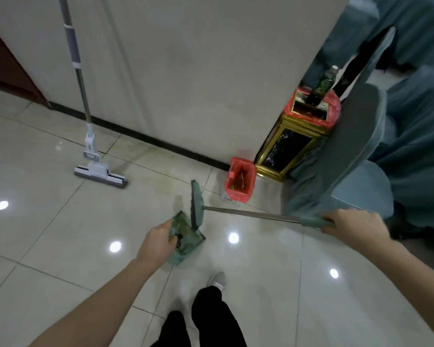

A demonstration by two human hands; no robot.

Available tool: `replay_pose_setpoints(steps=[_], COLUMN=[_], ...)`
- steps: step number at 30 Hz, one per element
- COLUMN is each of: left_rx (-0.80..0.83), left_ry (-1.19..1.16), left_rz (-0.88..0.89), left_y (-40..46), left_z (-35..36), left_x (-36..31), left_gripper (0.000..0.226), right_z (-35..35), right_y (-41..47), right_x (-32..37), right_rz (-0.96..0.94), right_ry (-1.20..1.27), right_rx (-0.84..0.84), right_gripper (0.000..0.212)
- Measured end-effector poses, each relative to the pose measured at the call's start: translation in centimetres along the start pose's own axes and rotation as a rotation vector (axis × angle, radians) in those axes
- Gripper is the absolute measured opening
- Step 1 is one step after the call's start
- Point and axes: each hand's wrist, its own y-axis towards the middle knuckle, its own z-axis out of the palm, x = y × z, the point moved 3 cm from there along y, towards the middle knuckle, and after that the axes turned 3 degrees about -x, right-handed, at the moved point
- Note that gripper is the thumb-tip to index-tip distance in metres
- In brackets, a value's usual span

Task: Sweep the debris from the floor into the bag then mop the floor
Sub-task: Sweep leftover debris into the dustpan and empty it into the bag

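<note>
Your dustpan (186,240) and broom (197,205) head are teal green; the broom's shaft is dull metal with a teal grip. The mop (99,171) is white with a grey sponge and a grey-and-silver pole. The small bag (239,180) is red. The bin (292,146) is black marbled with white, framed in gold, lined in red. The floor (60,234) is glossy cream tile; the wall (186,58) is off-white with a black skirting. The chair covers (411,146) are blue-grey.
</note>
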Motion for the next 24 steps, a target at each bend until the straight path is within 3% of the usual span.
replay_pose_setpoints(steps=[8, 12, 19, 24], left_rx=[0.047, 0.031, 0.002, 0.028], left_ry=[-0.047, -0.051, -0.028, -0.025], left_rz=[0.055, 0.052, -0.005, -0.038], left_y=[-2.9, -2.9, -2.3, -2.6], left_z=[6.0, 9.9, 16.1, 18.8], left_x=[-8.1, -12.9, -18.5, -19.9], left_gripper=[0.049, 0.042, 0.045, 0.043], right_z=[4.9, 9.4, 18.3, 23.8], right_y=[-3.6, -2.5, 1.5, 3.8], right_x=[-6.7, -11.9, -16.2, -16.8], right_rz=[0.093, 0.162, 0.179, 0.15], right_ry=[-0.136, -0.186, -0.201, -0.113], right_rx=[0.007, 0.035, 0.105, 0.272], right_gripper=[0.023, 0.017, 0.026, 0.036])
